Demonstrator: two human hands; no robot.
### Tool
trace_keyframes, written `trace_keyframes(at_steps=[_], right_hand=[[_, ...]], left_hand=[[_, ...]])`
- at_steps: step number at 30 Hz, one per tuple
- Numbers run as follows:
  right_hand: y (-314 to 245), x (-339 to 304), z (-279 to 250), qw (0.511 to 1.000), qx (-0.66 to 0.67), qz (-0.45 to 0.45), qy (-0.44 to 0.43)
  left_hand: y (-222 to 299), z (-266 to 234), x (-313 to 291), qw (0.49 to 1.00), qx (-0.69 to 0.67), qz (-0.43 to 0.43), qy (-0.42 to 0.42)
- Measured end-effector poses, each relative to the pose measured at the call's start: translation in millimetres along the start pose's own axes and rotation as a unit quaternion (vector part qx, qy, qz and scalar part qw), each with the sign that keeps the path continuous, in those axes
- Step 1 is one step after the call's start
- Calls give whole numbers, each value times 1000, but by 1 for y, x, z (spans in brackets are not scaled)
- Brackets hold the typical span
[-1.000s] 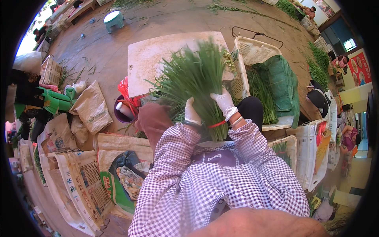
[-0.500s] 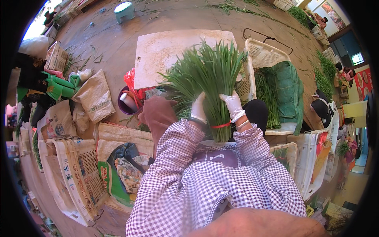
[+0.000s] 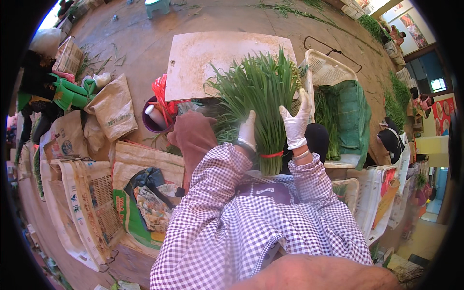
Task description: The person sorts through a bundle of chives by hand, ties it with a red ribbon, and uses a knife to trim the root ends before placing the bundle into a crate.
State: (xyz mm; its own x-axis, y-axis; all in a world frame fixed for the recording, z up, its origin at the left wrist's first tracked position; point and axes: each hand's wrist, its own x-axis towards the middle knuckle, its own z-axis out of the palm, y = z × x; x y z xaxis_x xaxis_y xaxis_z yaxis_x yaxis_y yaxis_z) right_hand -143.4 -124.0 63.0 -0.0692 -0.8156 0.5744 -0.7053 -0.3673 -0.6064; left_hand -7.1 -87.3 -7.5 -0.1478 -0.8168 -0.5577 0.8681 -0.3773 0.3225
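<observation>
A thick bunch of garlic chives [image 3: 268, 104] stands in front of me, its leaves fanned away and its cut ends toward my lap. A red band [image 3: 271, 154] circles it near the cut ends. White-gloved, my left hand [image 3: 247, 131] is against the left side of the bunch, thumb up, its other fingers hidden behind the leaves; it seems to hold the bunch. My right hand [image 3: 297, 118], also gloved, is open beside the right side, thumb and fingers spread apart. Behind the leaves lies a pale board [image 3: 203, 58], stained in places.
Right of the board, a white plastic crate [image 3: 333, 67] holds more chives and a green woven sack [image 3: 352, 123]. At left, a purple bucket [image 3: 148, 124] contains red plastic strips [image 3: 159, 88] and a white bottle. Stacked crates [image 3: 87, 208] stand lower left. A blue stool [image 3: 157, 7] is far off.
My right hand has let go of the bunch and opened outward to the right. The left hand stays beside the bunch. The view has shifted slightly.
</observation>
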Motion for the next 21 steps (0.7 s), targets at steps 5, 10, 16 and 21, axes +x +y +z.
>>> trace_keyframes(at_steps=[5,10,16,21], right_hand=[[-52,13,5,980,99,-73,-154],[-37,19,20,971,134,6,-198],[-38,32,20,977,105,-8,-187],[-42,65,25,964,18,-147,-221]], left_hand=[[-7,-9,5,999,14,40,-8],[-14,-13,11,999,22,38,-12],[-12,-10,8,999,25,45,0],[-12,-9,5,999,34,22,3]])
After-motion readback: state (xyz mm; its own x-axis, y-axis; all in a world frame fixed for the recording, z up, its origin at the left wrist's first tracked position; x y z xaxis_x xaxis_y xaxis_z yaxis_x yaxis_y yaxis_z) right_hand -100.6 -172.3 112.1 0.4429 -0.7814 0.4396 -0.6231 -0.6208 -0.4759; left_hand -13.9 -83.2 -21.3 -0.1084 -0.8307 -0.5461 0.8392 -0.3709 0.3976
